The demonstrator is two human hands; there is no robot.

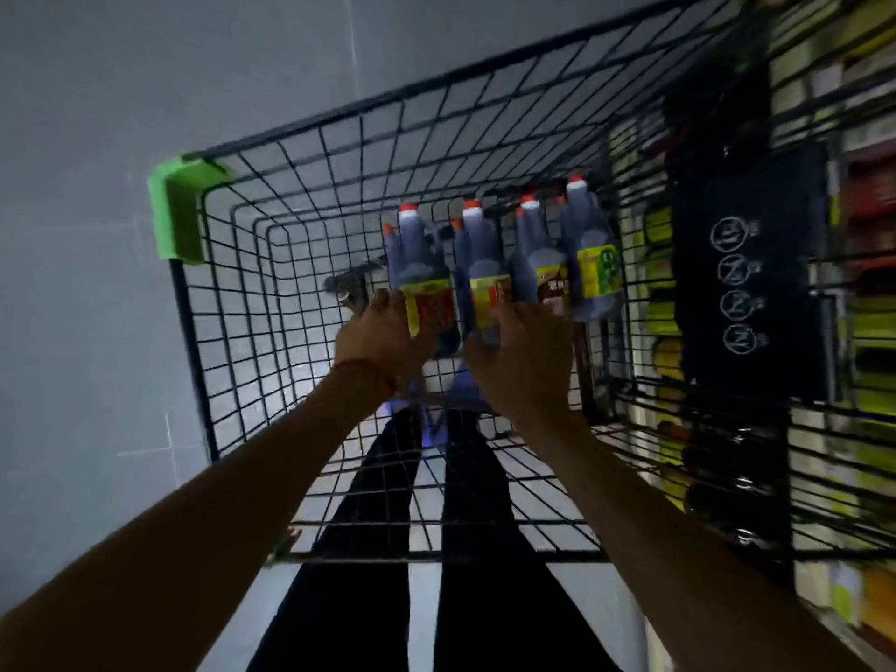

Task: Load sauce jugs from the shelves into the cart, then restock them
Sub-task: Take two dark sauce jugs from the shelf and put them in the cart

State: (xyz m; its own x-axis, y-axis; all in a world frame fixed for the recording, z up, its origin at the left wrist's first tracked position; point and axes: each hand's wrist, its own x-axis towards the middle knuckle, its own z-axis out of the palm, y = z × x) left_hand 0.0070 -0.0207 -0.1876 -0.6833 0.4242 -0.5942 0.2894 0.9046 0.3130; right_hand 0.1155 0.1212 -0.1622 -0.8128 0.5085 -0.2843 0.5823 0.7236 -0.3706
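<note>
Sauce jugs (543, 269), four, dark with red caps, sat side by side in row inside wire cart (300, 152), toward its right side. Left hand (383, 332) curled round base of leftmost jug (426, 264). Right hand (519, 361) wrapped round second jug (485, 264), fingers (514, 312) over its label. Green corner guard (177, 211) on cart rim. Stocked shelves (868, 303) blurred beyond.

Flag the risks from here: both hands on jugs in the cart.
1. The left hand grips the leftmost jug and the right hand the second jug, both near the base; either might slip or swing.
2. The third jug and fourth jug sit tight beside them in the cart; lifting could knock them.
</note>
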